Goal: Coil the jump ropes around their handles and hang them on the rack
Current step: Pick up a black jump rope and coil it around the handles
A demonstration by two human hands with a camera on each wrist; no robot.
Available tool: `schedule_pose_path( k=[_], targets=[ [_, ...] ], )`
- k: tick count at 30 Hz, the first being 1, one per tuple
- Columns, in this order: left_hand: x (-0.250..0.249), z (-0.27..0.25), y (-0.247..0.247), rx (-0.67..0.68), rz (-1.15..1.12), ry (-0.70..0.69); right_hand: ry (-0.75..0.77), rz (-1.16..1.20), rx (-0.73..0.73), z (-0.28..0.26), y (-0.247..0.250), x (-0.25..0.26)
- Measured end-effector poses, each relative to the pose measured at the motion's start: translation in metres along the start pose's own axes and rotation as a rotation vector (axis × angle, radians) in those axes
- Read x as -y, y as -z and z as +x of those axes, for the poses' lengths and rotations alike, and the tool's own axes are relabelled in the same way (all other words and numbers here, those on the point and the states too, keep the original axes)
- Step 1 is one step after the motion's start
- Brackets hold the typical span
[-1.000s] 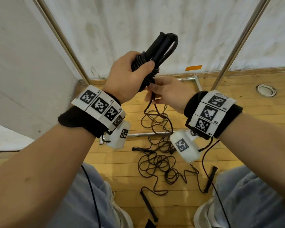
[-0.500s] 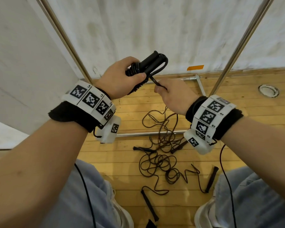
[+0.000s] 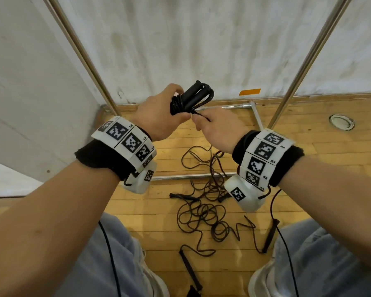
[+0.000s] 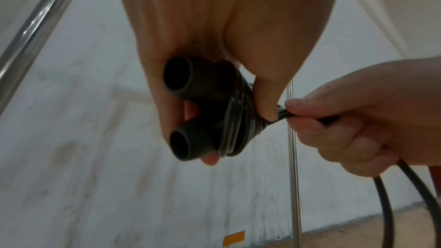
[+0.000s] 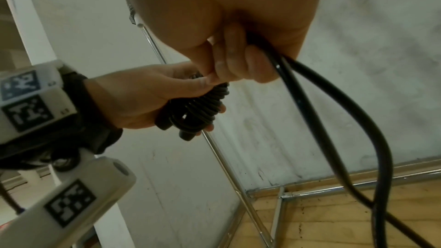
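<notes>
My left hand (image 3: 159,116) grips the coiled jump rope (image 3: 186,101) by its paired handles (image 4: 183,108), whose hollow ends only the left wrist view shows; my right hand (image 3: 219,127) pinches its loose cord (image 5: 310,112); other jump ropes (image 3: 204,213) sprawl on the wooden floor (image 3: 308,166)

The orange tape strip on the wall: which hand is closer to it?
Right. The right hand sits just below-left of the orange tape; the left hand, gripping the coiled rope, is farther left.
</notes>
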State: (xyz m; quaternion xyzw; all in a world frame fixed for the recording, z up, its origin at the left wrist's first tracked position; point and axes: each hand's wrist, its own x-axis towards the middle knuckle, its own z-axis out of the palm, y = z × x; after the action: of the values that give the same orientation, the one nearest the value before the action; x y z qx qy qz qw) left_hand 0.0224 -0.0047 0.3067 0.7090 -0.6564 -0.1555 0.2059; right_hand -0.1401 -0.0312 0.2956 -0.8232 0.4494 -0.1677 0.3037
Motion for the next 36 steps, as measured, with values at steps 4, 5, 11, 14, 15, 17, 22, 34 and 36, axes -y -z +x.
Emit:
schedule_pose_path(
  k=[4, 5, 11, 14, 15, 17, 22, 34, 36],
  targets=[
    [0.002, 0.001, 0.000, -0.044, 0.043, -0.008, 0.012, 0.033, -0.002, 0.001, 0.002, 0.002],
    [0.003, 0.003, 0.000, -0.055, 0.070, 0.006, 0.029, 0.024, -0.004, 0.001, 0.002, 0.003],
    [0.015, 0.007, 0.000, 0.000, 0.195, 0.113, 0.180, -0.124, -0.015, -0.002, 0.003, 0.003],
    [0.015, 0.006, -0.001, 0.071, 0.229, 0.110, 0.245, -0.155, 0.032, -0.001, 0.010, 0.003],
    [0.013, 0.005, -0.002, 0.100, 0.235, 0.103, 0.261, -0.179, 0.030, -0.001, 0.012, 0.002],
    [0.008, 0.002, -0.005, 0.171, 0.201, 0.076, 0.280, -0.223, -0.004, 0.001, 0.015, 0.001],
    [-0.006, -0.006, -0.012, 0.248, 0.084, -0.040, 0.279, -0.280, -0.113, 0.000, 0.018, -0.002],
    [-0.025, -0.017, -0.021, 0.062, 0.079, -0.137, 0.174, -0.256, -0.240, 0.008, 0.027, 0.000],
    [-0.025, -0.017, -0.022, 0.050, 0.093, -0.147, 0.149, -0.248, -0.237, 0.010, 0.031, -0.001]
  ],
)
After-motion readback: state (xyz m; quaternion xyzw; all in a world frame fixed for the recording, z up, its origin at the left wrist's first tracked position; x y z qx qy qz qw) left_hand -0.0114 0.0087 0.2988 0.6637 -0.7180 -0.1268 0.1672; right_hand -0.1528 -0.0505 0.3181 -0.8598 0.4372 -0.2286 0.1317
